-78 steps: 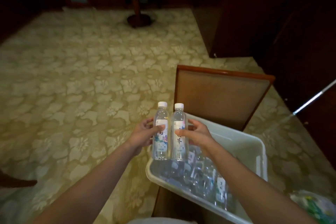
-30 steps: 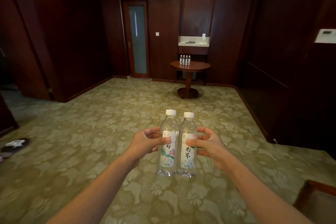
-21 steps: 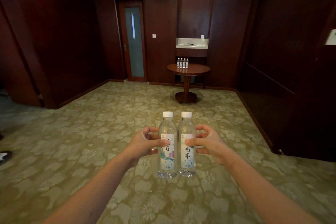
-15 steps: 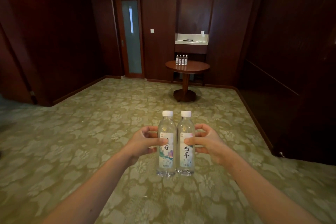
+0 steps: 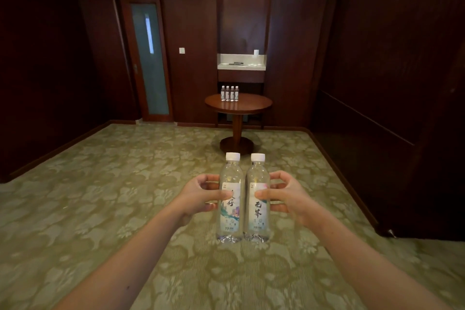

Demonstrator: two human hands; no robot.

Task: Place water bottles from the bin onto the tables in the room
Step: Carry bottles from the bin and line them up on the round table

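Note:
I hold two clear water bottles with white caps upright and side by side in front of me. My left hand [image 5: 201, 195] grips the left bottle [image 5: 230, 211] around its label. The right bottle [image 5: 258, 214] is gripped the same way by my right hand [image 5: 285, 196]. Straight ahead, across the carpet, stands a round wooden pedestal table [image 5: 249, 106] against the far wall. A row of several small water bottles [image 5: 229, 93] stands at the back left of its top. The bin is out of view.
Green patterned carpet [image 5: 100, 196] stretches between me and the table. Dark wood walls close in on both sides; the right wall [image 5: 390, 108] juts forward. A frosted glass door [image 5: 149, 58] is at the back left, a white shelf niche [image 5: 241, 63] above the table.
I lifted both bottles out of the bin and turned from the chair to face the room. Over the last second the round table has come closer and centred ahead.

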